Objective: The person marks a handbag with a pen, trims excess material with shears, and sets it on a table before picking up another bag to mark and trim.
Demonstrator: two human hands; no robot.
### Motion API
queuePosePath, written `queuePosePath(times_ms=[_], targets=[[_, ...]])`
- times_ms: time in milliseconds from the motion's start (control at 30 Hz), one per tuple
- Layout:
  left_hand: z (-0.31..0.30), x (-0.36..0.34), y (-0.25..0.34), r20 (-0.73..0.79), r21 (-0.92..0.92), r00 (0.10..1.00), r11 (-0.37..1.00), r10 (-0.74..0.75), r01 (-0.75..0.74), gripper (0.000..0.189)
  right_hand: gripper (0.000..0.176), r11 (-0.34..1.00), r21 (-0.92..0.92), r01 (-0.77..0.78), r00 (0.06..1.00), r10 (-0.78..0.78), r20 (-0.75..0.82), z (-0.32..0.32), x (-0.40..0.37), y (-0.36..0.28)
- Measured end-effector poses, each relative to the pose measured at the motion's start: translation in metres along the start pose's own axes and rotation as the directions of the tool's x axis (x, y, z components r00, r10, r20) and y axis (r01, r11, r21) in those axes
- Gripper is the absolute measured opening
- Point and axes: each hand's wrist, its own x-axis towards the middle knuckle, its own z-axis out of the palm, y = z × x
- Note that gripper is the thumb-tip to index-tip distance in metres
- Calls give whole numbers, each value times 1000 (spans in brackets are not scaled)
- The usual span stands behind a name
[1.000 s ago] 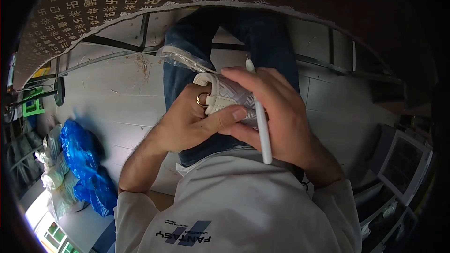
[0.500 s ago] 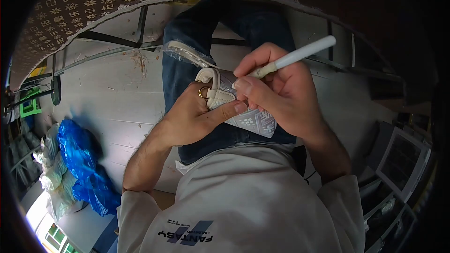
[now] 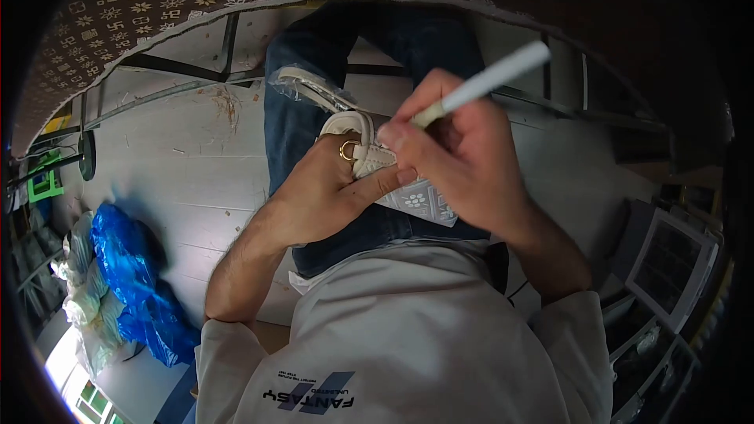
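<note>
A small white handbag (image 3: 418, 198) with an embossed flower pattern rests over my lap. It has an off-white handle (image 3: 345, 122) and a gold ring. My left hand (image 3: 334, 184) grips the bag, its thumb pressed across the embossed side. Pinched in my right hand (image 3: 463, 157) is a white pen (image 3: 499, 74) with a pale yellowish lower part. The right fingers hover at or touch the bag near the handle's base; the pen's tip is hidden behind them. An off-white strap (image 3: 306, 82) in clear plastic lies on my left thigh, beside the handle.
A brown patterned cloth (image 3: 157, 0) hangs over the far edge, with a dark metal frame (image 3: 181, 67) beneath. Blue plastic bags (image 3: 137, 275) and pale bags (image 3: 86, 290) sit on the left. Scraps litter the floor. At right stands a white-framed panel (image 3: 671, 263).
My right hand has shifted slightly left along the bag, and the pen's back end has swung left and up, blurred by motion. My left hand keeps its hold.
</note>
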Motion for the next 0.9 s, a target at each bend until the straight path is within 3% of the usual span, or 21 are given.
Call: queuePosePath(times_ms=[33, 100, 167, 200, 233, 267, 300, 367, 400, 433, 500, 533, 567, 600, 633, 667, 700, 733, 767, 833, 900], targets=[[3, -1, 2, -13, 1, 998, 998, 63, -63, 16, 11, 1000, 0, -6, 1000, 6, -4, -4, 1, -3], [7, 0, 4, -40, -71, 997, 995, 65, -68, 16, 8, 974, 188, -128, 984, 101, 146, -11, 5, -10], [6, 0, 5, -64, -144, 996, 987, 64, -73, 16, 10, 988, 115, -104, 991, 93, 98, -8, 4, -9], [2, -2, 6, -23, -76, 999, 996, -44, 42, 18, 11, 996, 37, -81, 995, 79, 55, -5, 4, -8], [-2, -3, 6, 9, -2, 988, 988, -156, 156, 21, 12, 937, -243, 250, 968, -251, 26, 0, 3, -2], [-4, -5, 2, 7, 0, 987, 987, -161, 161, 21, 14, 700, -494, 515, 832, -548, 90, 6, 1, 7], [-6, -5, -2, 37, 41, 990, 990, -133, 131, 21, 15, 651, -520, 553, 791, -605, 84, 9, 0, 11], [-5, -1, -1, 69, 82, 994, 993, -91, 85, 21, 15, 939, -237, 250, 966, -260, -11, 6, -2, 5], [0, -2, 4, 31, -10, 999, 999, -33, 34, 18, 15, 999, -30, -29, 1000, 29, -5, 2, -1, -3], [3, -3, 6, -12, -98, 1000, 995, 18, -19, 15, 15, 999, -27, -32, 999, 32, -6, -1, 0, -7], [3, -4, 3, 6, -109, 999, 993, 37, -36, 19, 14, 961, 187, -201, 976, 182, 116, -7, 3, -12], [3, -4, 1, 20, -123, 998, 991, 57, -54, 24, 14, 961, 186, -203, 976, 184, 114, -5, 1, -9], [-1, -4, -2, 21, -125, 998, 991, 58, -55, 24, 13, 980, -150, 130, 991, -125, 47, -1, -2, -3], [-7, -5, -7, 90, -1, 995, 999, -37, 37, 22, 12, 778, -469, 418, 899, -427, 92, 4, -4, 3], [-11, -6, -9, 145, 130, 980, 984, -138, 119, 21, 11, 626, -563, 539, 799, -591, 108, 10, -3, 5], [-9, -6, -10, 146, 132, 980, 984, -136, 117, 21, 11, 624, -565, 539, 798, -593, 107, 9, -3, 4], [-4, -5, -10, 80, 70, 997, 998, -11, 5, 21, 11, 876, -347, 336, 936, -350, 23, 7, -3, 1], [-1, -4, -9, 4, 13, 994, 994, 109, -109, 21, 11, 994, -89, 66, 998, -65, 16, 5, -3, -1], [0, -4, -6, 3, 12, 994, 994, 108, -108, 21, 10, 978, 185, -92, 995, 83, 53, 1, 2, -4], [-1, -4, 4, 37, -130, 998, 990, -46, 51, 20, 10, 972, 205, -111, 992, 94, 90, -3, 6, -8], [-2, -4, 1, 44, -103, 999, 995, 22, -17, 19, 10, 966, 221, -131, 987, 105, 122, -3, 7, -9]])
